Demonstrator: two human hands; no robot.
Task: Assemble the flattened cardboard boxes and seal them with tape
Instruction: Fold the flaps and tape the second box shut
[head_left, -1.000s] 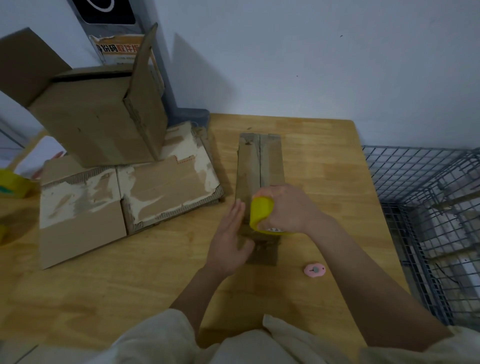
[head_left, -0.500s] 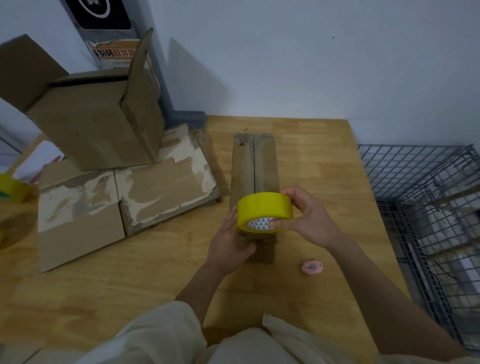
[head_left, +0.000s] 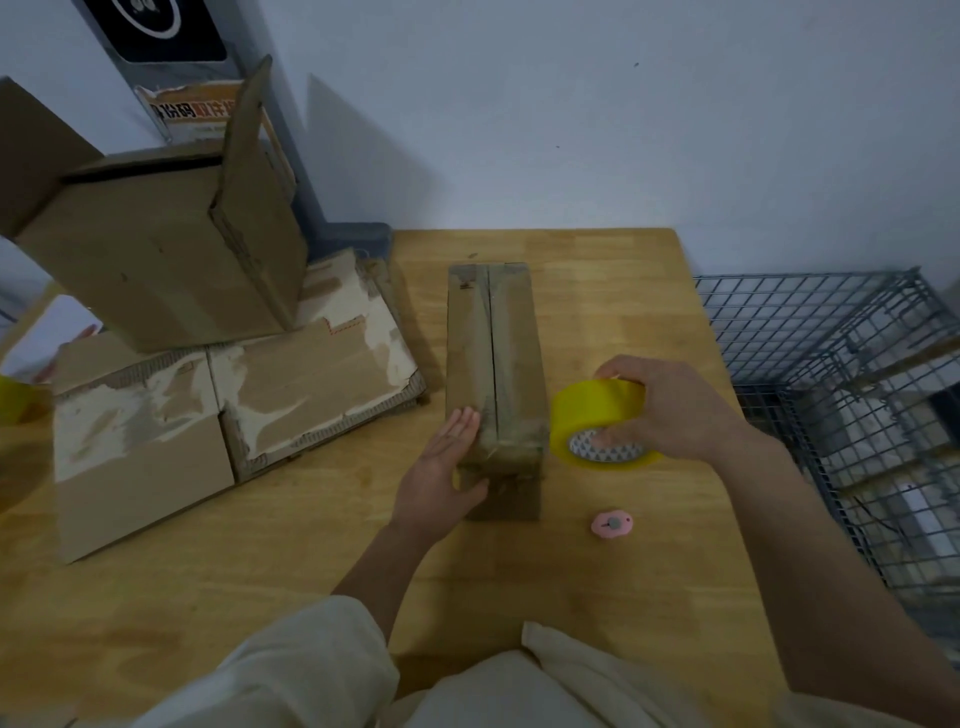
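Note:
A long narrow cardboard box (head_left: 493, 358) stands in the middle of the wooden table (head_left: 208, 561), its top flaps closed along a centre seam. My left hand (head_left: 441, 478) rests flat with straight fingers against the box's near left corner. My right hand (head_left: 670, 410) grips a yellow roll of tape (head_left: 597, 421), held just right of the box's near end and a little above the table. A small pink cutter (head_left: 612, 525) lies on the table near the box's front.
Flattened, torn cardboard boxes (head_left: 234, 395) lie at the left with an opened box (head_left: 156, 249) standing on them. Another yellow roll (head_left: 15, 405) sits at the far left edge. A wire cage (head_left: 841, 395) stands right of the table. A wall runs behind.
My right hand has lifted the tape roll off the box's near end and carried it to the right. My left hand has stayed against the box's near left corner.

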